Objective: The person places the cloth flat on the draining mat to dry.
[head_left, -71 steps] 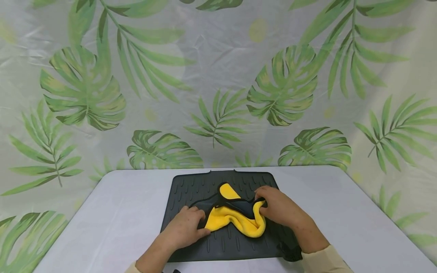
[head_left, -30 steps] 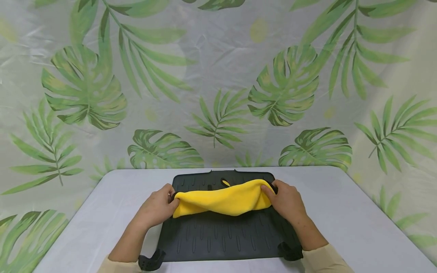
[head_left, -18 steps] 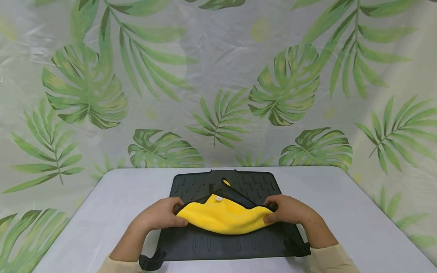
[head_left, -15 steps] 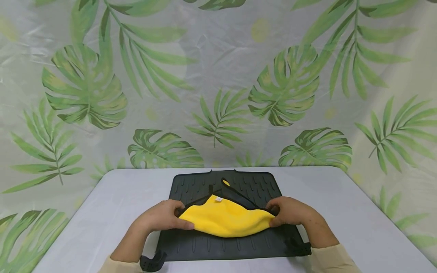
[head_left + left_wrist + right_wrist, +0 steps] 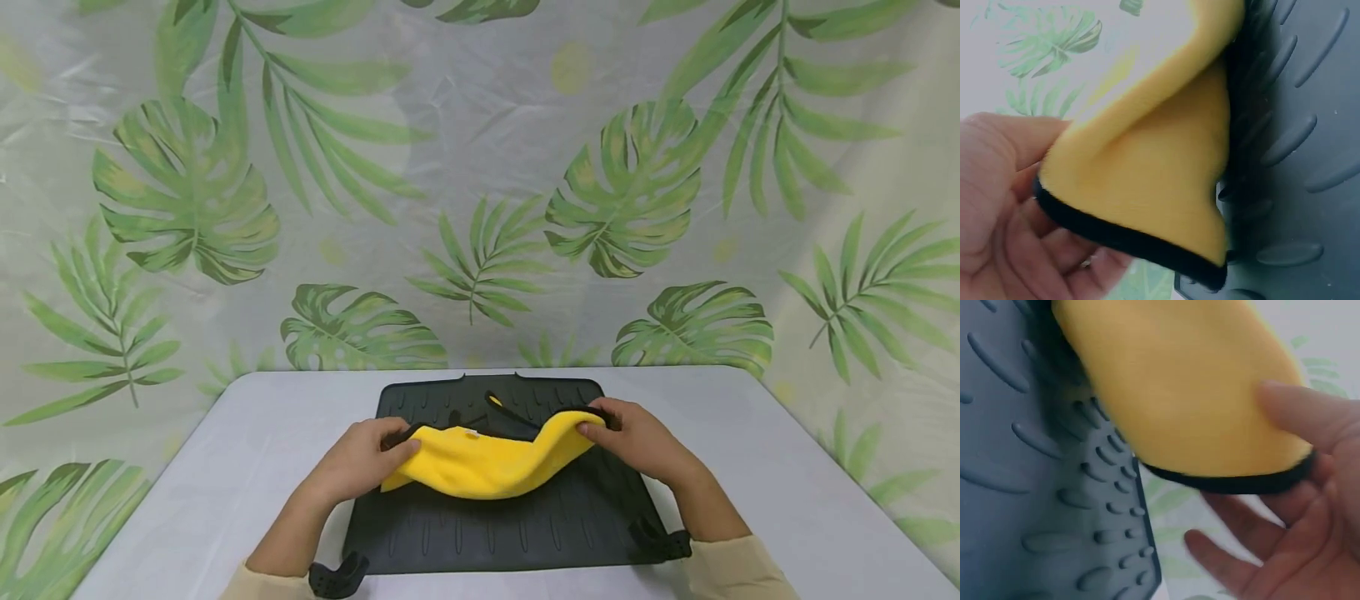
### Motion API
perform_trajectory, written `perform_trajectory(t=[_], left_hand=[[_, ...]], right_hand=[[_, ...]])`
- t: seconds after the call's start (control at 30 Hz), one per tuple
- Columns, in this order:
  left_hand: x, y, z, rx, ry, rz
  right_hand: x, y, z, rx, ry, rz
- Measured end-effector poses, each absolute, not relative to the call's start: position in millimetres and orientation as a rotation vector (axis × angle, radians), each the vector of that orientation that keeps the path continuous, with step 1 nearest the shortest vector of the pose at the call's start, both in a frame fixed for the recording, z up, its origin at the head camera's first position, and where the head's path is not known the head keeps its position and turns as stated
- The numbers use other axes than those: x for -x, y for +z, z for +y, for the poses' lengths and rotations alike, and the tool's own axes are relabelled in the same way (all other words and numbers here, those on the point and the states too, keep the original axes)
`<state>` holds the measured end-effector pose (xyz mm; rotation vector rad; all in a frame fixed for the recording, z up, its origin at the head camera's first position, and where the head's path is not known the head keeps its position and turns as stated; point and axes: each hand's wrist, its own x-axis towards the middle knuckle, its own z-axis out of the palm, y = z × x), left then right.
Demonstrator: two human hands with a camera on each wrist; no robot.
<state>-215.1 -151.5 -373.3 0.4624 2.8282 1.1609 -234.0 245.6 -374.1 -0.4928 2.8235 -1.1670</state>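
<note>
A yellow cloth [image 5: 480,468] with a black edge band and a small white tag sags between both hands over a black ridged mat [image 5: 495,537]. At its left end my left hand [image 5: 358,457] pinches the cloth between thumb and fingers. My right hand [image 5: 645,442] pinches the right end, lifted a bit higher. In the left wrist view the cloth [image 5: 1166,175] hangs folded from the left hand [image 5: 1004,200]. Seen from the right wrist, the thumb of my right hand [image 5: 1310,481] presses on the yellow face of the cloth [image 5: 1191,400], with fingers behind the black edge.
The mat lies in the middle of a white table [image 5: 225,500]. A leaf-patterned curtain [image 5: 480,183] stands behind the table. Black straps [image 5: 339,577] sit at both wrists, near the front corners of the mat.
Both hands first gripped the bunched cloth over the mat, then spread it wide and lowered it. Since half a second ago both hands have risen, the right one more, lifting the cloth's ends.
</note>
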Motion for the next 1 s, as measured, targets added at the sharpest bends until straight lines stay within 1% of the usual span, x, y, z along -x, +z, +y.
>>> perform_trajectory(t=[0.23,0.43,0.6,0.73,0.87,1.0], left_hand=[[216.6,-373.0,-149.8,-0.296,1.308,2.92],[218.1,-376.3,-147.6,-0.169,1.324,2.926],[219.2,-380.5,-147.6,-0.042,1.257,2.922],[217.3,-380.8,-149.8,0.0,1.215,2.888],[215.0,-378.8,-154.7,-0.001,1.172,2.846],[213.8,-376.0,-160.0,-0.027,1.116,2.794]], right_hand=[[236.3,-372.7,245.5,0.286,-1.392,2.871],[237.4,-375.8,239.4,0.124,-1.549,2.804],[239.7,-383.6,234.0,0.164,-1.624,2.636],[238.9,-387.3,233.1,0.175,-1.502,2.614],[236.6,-385.3,236.6,0.147,-1.176,2.743],[235.8,-384.9,241.8,0.217,-0.893,2.799]])
